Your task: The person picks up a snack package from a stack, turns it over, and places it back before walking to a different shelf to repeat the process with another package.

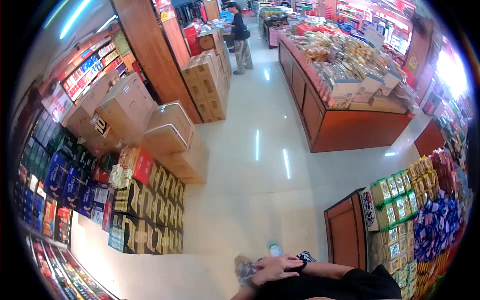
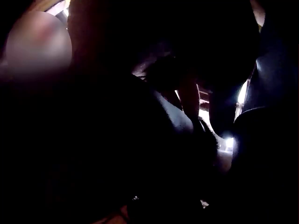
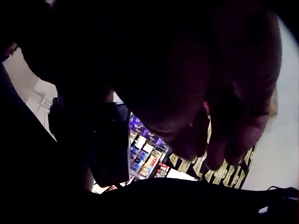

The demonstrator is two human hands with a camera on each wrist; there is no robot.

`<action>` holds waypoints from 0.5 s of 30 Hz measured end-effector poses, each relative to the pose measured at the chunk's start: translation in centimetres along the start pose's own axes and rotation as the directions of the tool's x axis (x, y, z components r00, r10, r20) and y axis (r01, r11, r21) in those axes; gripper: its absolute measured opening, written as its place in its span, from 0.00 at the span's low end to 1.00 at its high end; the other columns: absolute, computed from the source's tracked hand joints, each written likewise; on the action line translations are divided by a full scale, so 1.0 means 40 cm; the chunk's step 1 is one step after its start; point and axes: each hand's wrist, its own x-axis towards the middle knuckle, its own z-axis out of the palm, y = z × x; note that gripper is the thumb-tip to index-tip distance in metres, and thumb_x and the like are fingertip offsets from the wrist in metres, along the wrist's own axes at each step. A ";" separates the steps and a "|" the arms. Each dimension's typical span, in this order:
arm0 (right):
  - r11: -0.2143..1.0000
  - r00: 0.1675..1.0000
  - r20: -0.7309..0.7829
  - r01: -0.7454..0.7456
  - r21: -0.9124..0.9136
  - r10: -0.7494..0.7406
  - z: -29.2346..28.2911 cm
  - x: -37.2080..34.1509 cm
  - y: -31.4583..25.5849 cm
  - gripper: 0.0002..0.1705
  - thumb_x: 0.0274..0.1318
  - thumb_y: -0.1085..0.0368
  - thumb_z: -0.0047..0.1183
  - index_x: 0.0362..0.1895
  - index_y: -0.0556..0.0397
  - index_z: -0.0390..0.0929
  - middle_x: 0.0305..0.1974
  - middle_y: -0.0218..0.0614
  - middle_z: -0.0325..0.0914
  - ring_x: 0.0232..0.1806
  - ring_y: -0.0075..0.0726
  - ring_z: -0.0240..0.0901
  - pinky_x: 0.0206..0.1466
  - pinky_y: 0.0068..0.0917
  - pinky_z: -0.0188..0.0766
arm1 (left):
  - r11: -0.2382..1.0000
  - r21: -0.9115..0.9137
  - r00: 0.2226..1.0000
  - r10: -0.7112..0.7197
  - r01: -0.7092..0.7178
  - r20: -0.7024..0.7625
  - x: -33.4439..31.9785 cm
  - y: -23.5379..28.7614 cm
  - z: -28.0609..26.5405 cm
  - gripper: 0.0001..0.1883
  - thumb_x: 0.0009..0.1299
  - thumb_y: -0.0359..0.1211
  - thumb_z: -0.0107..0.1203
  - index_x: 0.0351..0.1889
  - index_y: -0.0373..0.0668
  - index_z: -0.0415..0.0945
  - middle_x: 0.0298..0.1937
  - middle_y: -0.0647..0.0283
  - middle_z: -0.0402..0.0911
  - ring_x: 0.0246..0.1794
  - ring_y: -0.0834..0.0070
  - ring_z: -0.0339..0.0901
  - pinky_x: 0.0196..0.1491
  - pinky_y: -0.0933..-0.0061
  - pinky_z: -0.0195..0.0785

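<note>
At the bottom of the head view the two hands are crossed in front of the body. The left hand (image 1: 275,269) lies over the right hand and wrist, its fingers relaxed and reaching toward the black band (image 1: 300,266) on the right wrist. Most of the right hand is hidden beneath it in that view. In the right wrist view the right hand (image 3: 233,102) appears dark, with loosely bent fingers and nothing seen in them. The left wrist view is almost black. A patterned trouser leg (image 1: 245,270) and a shoe (image 1: 274,250) show below the hands.
Pale tiled floor (image 1: 240,200) runs ahead as an aisle. On the left stand stacked black-and-gold boxes (image 1: 155,215) and cardboard cartons (image 1: 172,130). On the right are a wooden display counter (image 1: 350,130) and shelves of packaged goods (image 1: 397,195). A person (image 1: 241,37) stands farther along.
</note>
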 end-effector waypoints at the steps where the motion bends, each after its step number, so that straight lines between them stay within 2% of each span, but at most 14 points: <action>1: 1.000 1.000 0.016 -0.008 0.001 0.008 -0.005 0.019 -0.006 0.12 0.56 0.62 0.54 0.42 0.54 0.73 0.31 0.41 0.75 0.37 0.40 0.72 0.40 0.38 0.68 | 1.000 -0.003 1.000 0.000 0.000 -0.010 -0.006 0.003 -0.012 0.25 0.61 0.44 0.62 0.53 0.39 0.76 0.53 0.55 0.78 0.56 0.60 0.71 0.59 0.62 0.63; 5: 1.000 0.998 0.064 -0.023 -0.005 0.024 -0.019 0.112 -0.025 0.12 0.56 0.62 0.54 0.42 0.54 0.73 0.32 0.41 0.75 0.37 0.39 0.72 0.40 0.37 0.68 | 0.991 0.088 0.985 -0.085 0.099 -0.150 -0.050 0.013 -0.091 0.27 0.62 0.48 0.61 0.52 0.38 0.77 0.53 0.58 0.79 0.57 0.63 0.72 0.59 0.63 0.64; 7: 0.999 0.995 0.091 -0.029 -0.025 0.031 -0.011 0.169 -0.037 0.12 0.56 0.62 0.54 0.42 0.54 0.73 0.32 0.41 0.75 0.37 0.39 0.72 0.40 0.37 0.68 | 0.942 0.180 0.955 -0.258 0.283 -0.150 -0.088 0.041 -0.156 0.30 0.62 0.53 0.58 0.52 0.38 0.77 0.54 0.58 0.78 0.57 0.63 0.72 0.59 0.63 0.64; 8: 0.999 0.994 0.107 -0.026 -0.031 0.029 -0.002 0.200 -0.046 0.12 0.56 0.62 0.54 0.42 0.54 0.73 0.32 0.41 0.75 0.37 0.39 0.72 0.40 0.37 0.68 | 0.949 0.228 0.973 -0.188 0.216 -0.136 -0.099 0.028 -0.177 0.34 0.62 0.58 0.56 0.53 0.38 0.76 0.53 0.56 0.79 0.55 0.60 0.72 0.59 0.63 0.63; 11: 0.998 0.987 0.159 -0.005 -0.069 0.016 0.016 0.303 -0.079 0.12 0.56 0.61 0.54 0.42 0.54 0.73 0.32 0.41 0.75 0.37 0.38 0.72 0.40 0.37 0.68 | 0.934 0.288 0.975 -0.177 0.210 -0.133 -0.139 -0.006 -0.225 0.35 0.62 0.60 0.54 0.51 0.37 0.75 0.47 0.54 0.79 0.51 0.57 0.73 0.57 0.60 0.63; 12: 0.996 0.983 0.181 0.006 -0.087 0.010 0.022 0.341 -0.091 0.12 0.56 0.61 0.54 0.42 0.54 0.73 0.32 0.41 0.75 0.37 0.38 0.72 0.40 0.37 0.68 | 0.926 0.258 0.959 -0.284 0.277 -0.010 -0.142 -0.014 -0.254 0.34 0.62 0.60 0.53 0.46 0.35 0.73 0.41 0.52 0.78 0.46 0.53 0.73 0.53 0.57 0.63; 13: 0.994 0.981 0.195 0.018 -0.107 0.003 0.038 0.379 -0.100 0.12 0.56 0.61 0.54 0.42 0.54 0.73 0.32 0.41 0.75 0.37 0.38 0.72 0.40 0.37 0.68 | 0.922 0.270 0.960 -0.255 0.277 -0.113 -0.165 -0.033 -0.254 0.32 0.63 0.59 0.52 0.39 0.34 0.74 0.38 0.50 0.78 0.42 0.51 0.73 0.50 0.55 0.63; 15: 0.988 0.974 0.227 0.033 -0.148 0.001 0.057 0.458 -0.138 0.12 0.56 0.61 0.54 0.42 0.54 0.73 0.32 0.41 0.75 0.37 0.37 0.72 0.39 0.36 0.68 | 0.883 0.261 0.919 -0.357 0.390 -0.164 -0.238 -0.010 -0.334 0.30 0.63 0.57 0.53 0.36 0.34 0.75 0.37 0.49 0.78 0.42 0.51 0.73 0.50 0.56 0.63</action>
